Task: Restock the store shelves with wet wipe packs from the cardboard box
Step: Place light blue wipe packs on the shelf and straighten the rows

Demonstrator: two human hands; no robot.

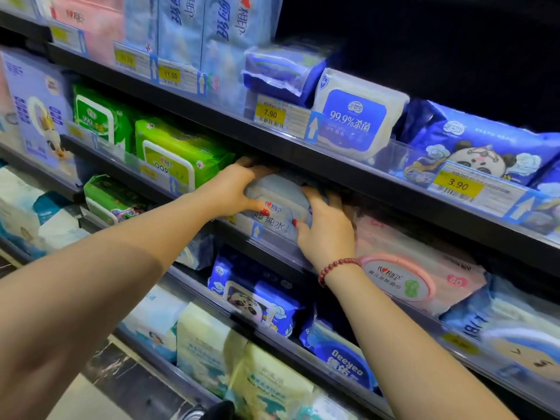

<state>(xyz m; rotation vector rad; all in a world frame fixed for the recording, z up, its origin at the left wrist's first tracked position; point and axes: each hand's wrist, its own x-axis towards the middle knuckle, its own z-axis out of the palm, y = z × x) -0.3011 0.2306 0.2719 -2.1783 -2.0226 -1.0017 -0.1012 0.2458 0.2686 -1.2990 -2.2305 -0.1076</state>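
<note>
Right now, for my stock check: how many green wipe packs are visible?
3. One green pack and a second green pack stand side by side on the shelf left of the left hand; a third green pack lies one shelf lower. More may be hidden behind.

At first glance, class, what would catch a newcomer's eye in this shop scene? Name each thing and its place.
In the centre, the left hand and right hand grip a pale blue wet wipe pack at the middle shelf's front edge. Yellow price tags, 7.90 and 3.90, stand out on the shelf above. A red bead bracelet circles the right wrist.
</note>
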